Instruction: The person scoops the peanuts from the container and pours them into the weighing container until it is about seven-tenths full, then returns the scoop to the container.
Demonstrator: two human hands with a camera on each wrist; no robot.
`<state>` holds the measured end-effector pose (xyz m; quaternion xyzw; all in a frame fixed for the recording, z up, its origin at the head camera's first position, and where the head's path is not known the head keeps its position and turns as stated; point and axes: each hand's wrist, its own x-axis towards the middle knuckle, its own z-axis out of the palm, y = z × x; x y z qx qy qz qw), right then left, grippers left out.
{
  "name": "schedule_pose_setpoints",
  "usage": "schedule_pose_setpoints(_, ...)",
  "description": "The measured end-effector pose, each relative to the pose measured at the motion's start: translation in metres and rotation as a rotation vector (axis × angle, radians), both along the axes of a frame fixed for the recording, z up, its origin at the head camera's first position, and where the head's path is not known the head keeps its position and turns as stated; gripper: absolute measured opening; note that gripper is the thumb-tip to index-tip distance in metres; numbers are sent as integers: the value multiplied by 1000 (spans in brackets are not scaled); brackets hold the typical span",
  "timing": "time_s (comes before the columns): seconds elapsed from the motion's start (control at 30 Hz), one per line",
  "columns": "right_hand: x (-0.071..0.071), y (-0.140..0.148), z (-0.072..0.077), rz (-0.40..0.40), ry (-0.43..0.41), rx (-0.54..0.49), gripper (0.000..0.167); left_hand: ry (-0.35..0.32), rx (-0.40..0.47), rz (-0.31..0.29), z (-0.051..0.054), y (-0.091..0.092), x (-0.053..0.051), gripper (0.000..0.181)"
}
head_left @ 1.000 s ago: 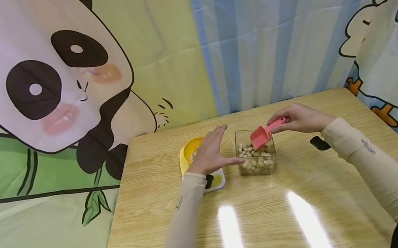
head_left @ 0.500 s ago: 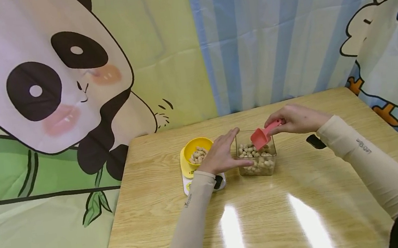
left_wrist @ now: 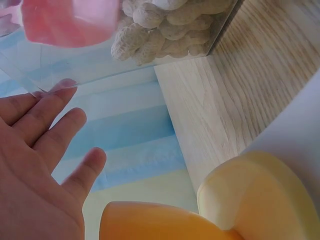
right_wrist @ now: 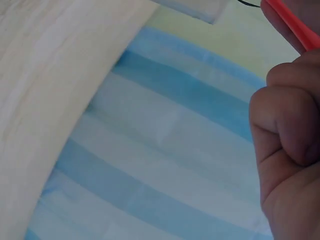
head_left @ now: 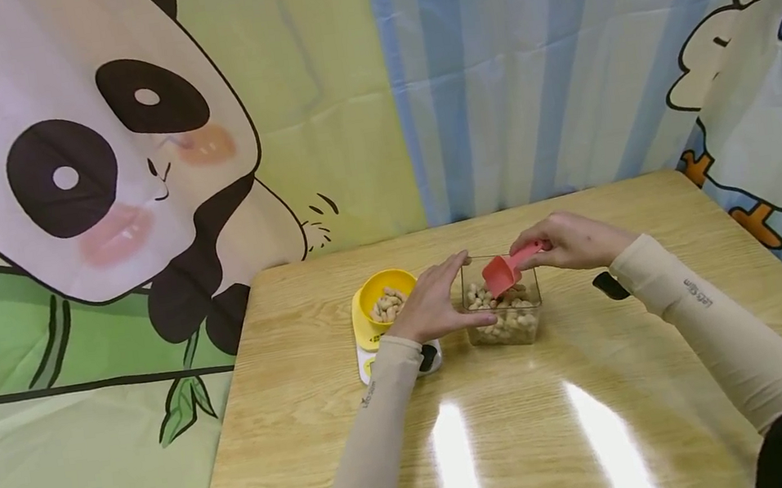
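My left hand [head_left: 432,304] holds the left side of a clear square box [head_left: 513,327] of peanuts in their shells [head_left: 517,301], thumb at the front wall and fingertips by the back corner. In the left wrist view, a fingertip meets the clear wall while two other fingers stand free. A small pink scoop [head_left: 501,274] is pinched by its handle in my right hand [head_left: 572,241]. Its bowl hangs tilted inside the box's top, over the peanuts. From the right wrist, only curled fingers [right_wrist: 290,120] and part of the red-pink handle [right_wrist: 295,25] show.
Left of the box stands a yellow and white kitchen scale [head_left: 365,338], partly hidden behind my left hand. On it sits a yellow bowl [head_left: 406,277] with several peanuts. A printed curtain [head_left: 512,96] hangs behind the wooden table [head_left: 296,421].
My left hand has moved right onto the box, uncovering more of the yellow bowl. The right hand has shifted slightly left with the scoop.
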<state>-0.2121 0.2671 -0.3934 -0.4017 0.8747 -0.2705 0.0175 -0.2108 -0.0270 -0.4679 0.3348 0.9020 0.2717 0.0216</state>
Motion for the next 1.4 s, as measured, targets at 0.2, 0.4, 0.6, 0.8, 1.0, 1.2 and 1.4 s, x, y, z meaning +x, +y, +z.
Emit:
schedule_pose_setpoints(0.2, -1, -7, 2, 50, 24, 17, 19, 14, 9, 6, 0, -1, -2, 118)
schedule_pose_setpoints(0.4, 2, -4, -6, 77, -173, -2, 19, 33, -7, -12, -1, -1, -2, 119)
schedule_pose_setpoints(0.6, 7, -5, -10, 67, -154, -22, 20, 33, 5, -5, -2, 0, -1, 116)
schedule_pose_setpoints(0.8, 12, -8, -2, 76, 31, 4, 20, 17, 17, 0, -3, 0, 0, 115)
schedule_pose_setpoints(1.0, 16, -4, 12, 18, 46, 64, 19, 3, 26, 5, -6, -2, 1, 115)
schedule_pose_setpoints(1.2, 17, -3, 18, 15, -55, 105, 15, 12, 20, -7, -6, -1, 1, 113)
schedule_pose_setpoints(1.4, 12, -12, 3, 90, -108, 58, 17, 22, 22, -8, -4, -1, -1, 115)
